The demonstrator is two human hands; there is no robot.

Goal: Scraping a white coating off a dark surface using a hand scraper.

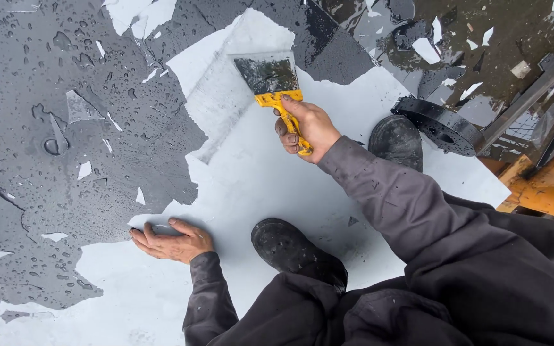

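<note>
My right hand [308, 127] grips the yellow handle of a wide scraper [270, 75], whose dark metal blade lies against the white surface [258, 179] near the upper middle. My left hand [171, 241] rests flat with fingers together on the white surface, its fingertips at the torn edge of the wet dark grey film [65, 160]. Both arms wear dark grey sleeves. The film still covers the left side and is beaded with water drops.
My two black boots [293, 247] [397, 140] stand on the bared white surface. A black round part [440, 125] lies at the right, beside a yellow beam [549, 192]. Torn scraps of film [428, 48] litter the upper right.
</note>
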